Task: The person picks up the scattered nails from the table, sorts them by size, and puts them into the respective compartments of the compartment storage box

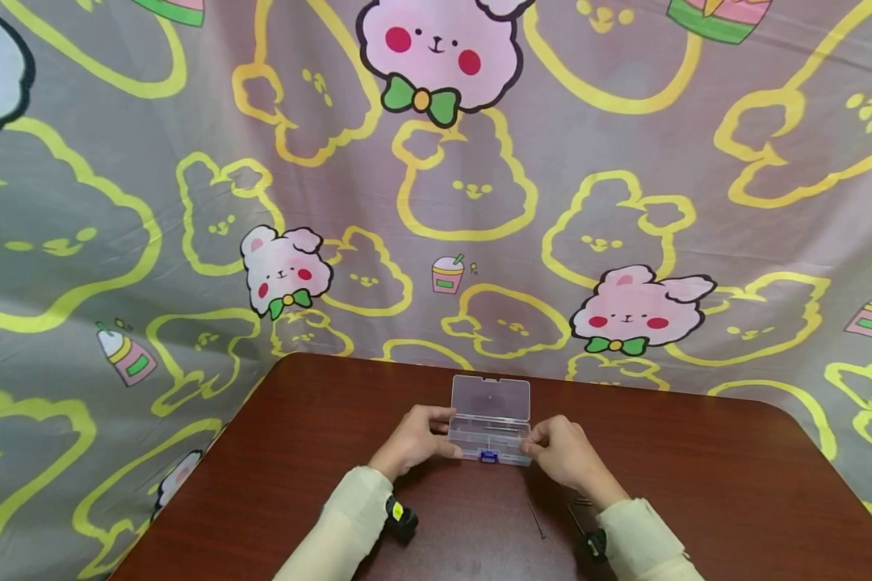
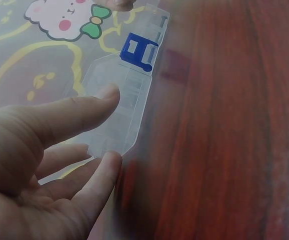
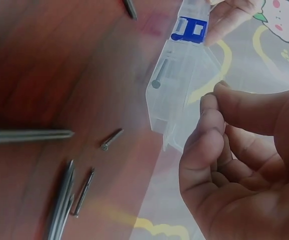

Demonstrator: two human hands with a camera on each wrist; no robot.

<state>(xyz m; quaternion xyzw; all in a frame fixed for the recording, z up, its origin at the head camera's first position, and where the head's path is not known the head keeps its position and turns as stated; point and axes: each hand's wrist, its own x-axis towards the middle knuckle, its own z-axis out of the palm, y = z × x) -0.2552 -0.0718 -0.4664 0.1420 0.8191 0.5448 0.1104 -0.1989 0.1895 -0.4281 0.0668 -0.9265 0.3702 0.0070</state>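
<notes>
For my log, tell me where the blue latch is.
In the head view, low, just right of centre, the blue latch sits midway along the near side of the box, opposite the open lid.

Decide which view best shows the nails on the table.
Right wrist view: nails look large, some heads and tips visible. The head view shows them small and thin; the left wrist view shows none on the table.

Free tabletop (image 1: 291,440) far left, nails (image 3: 24,135) in front right.

Clear box (image 1: 472,441), blue latch (image 1: 488,457)
</notes>
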